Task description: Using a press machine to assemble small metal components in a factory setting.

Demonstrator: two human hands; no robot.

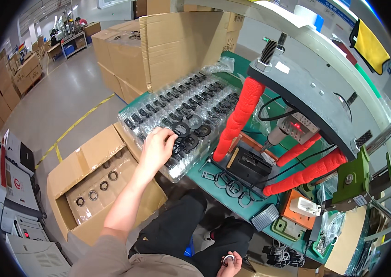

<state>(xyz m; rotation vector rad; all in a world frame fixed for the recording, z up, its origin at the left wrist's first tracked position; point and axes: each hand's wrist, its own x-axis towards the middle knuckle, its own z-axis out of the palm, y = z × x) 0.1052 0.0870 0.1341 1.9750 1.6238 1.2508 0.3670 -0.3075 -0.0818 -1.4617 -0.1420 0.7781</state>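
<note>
My left hand [157, 147] reaches over the clear plastic tray [133, 113], thumb and fingers pinched at the edge of a black ring [180, 129]. Whether the ring is lifted off the pile I cannot tell. Around it lie more black round parts [202, 130] and a grey translucent disc [194, 121], on top of rows of small black parts in the tray's pockets. Low in view, near my right thigh, my right hand [232, 267] is closed around a small round ring-like part [228, 259] with a pale rim.
A press with red-wrapped posts [239, 117] and a black fixture [250, 164] stands on the green bench [195, 173] to the right. Several rings [234, 188] lie before it. An open carton [84, 161] with bagged rings sits at left; tall cardboard boxes [119, 53] stand behind.
</note>
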